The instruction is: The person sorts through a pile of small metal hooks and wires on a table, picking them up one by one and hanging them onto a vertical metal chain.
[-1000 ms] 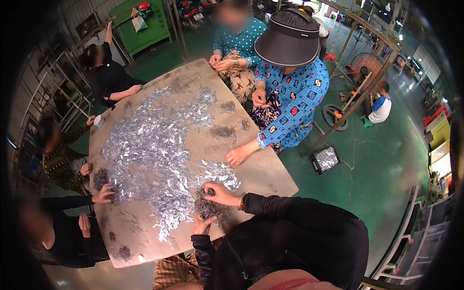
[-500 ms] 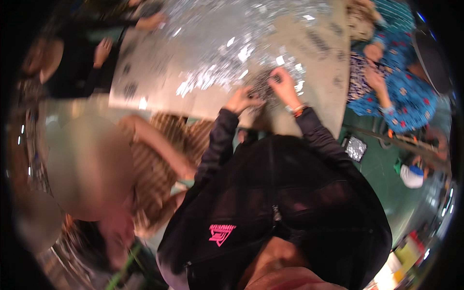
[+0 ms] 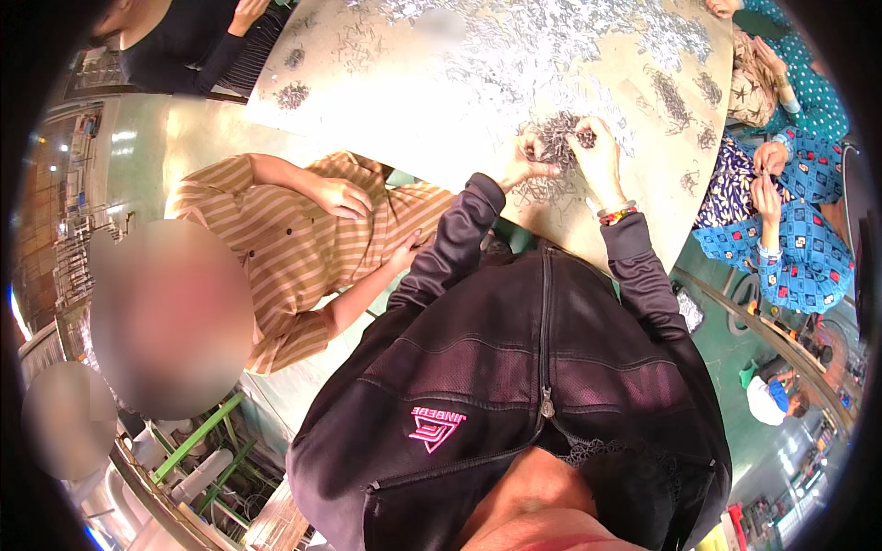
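Note:
A tangled heap of small dark wire-like metal pieces (image 3: 555, 136) lies on the pale table near its front edge, between my two hands. My left hand (image 3: 520, 161) is at the heap's left side, thumb and forefinger curved with a gap between them; I make out nothing gripped there. On the right, my right hand (image 3: 599, 151) has its thumb and fingers pinched together over the heap's edge, on some of the dark pieces. Loose pieces are scattered on the table just below the heap.
Silvery small pieces (image 3: 588, 46) spread over the far part of the table (image 3: 367, 119). Small dark piles (image 3: 671, 101) lie at right, another pile (image 3: 292, 95) at left. A person in a striped shirt (image 3: 276, 230) sits close on my left; others sit around the table.
The view has shifted and become sharper; the table and hands appear farther right. My hands stay at the dark heap. The striped-shirted neighbour's arm now lies across the lap.

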A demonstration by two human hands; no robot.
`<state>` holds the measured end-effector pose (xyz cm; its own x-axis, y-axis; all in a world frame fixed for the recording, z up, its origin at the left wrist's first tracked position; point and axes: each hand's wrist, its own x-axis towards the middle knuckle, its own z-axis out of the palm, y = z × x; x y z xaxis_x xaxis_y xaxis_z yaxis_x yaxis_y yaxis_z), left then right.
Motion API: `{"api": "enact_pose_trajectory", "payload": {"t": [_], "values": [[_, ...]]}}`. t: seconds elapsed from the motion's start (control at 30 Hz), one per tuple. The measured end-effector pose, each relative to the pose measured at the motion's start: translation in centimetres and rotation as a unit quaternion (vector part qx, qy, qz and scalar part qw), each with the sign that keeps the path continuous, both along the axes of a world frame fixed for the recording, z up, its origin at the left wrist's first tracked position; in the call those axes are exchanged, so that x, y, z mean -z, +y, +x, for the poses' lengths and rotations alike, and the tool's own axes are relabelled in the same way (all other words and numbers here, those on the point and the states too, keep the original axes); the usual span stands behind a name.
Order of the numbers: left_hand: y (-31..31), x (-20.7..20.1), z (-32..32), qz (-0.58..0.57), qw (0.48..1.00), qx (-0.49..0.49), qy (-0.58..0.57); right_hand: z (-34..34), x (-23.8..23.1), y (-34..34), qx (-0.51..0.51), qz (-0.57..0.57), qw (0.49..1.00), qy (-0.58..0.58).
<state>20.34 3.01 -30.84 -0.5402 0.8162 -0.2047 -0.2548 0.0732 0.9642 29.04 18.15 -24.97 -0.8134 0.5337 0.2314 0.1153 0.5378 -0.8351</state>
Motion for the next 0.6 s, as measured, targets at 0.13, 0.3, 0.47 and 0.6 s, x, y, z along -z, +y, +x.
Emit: {"api": "enact_pose_trajectory", "payload": {"t": [0.13, 0.3, 0.47, 0.6], "values": [[0.8, 1.6, 0.0, -0.049, 0.996, -0.020, 0.068, 0.6, 0.5, 1.1, 0.045, -0.008, 0.998, -0.037], [-0.5, 4.8, 0.2, -0.145, 0.988, -0.013, 0.053, 1.3, -5.0, 1.3, 0.011, -0.035, 0.999, 0.006], [0.1, 4.8, 0.7, -0.088, 0.994, -0.023, 0.065, 1.4, -8.2, 1.3, -0.030, -0.068, 0.997, 0.014], [1.5, 2.9, 1.4, -0.078, 0.994, -0.041, 0.068, 2.1, -2.6, 1.1, -0.054, 0.021, 0.998, -0.012]]}}
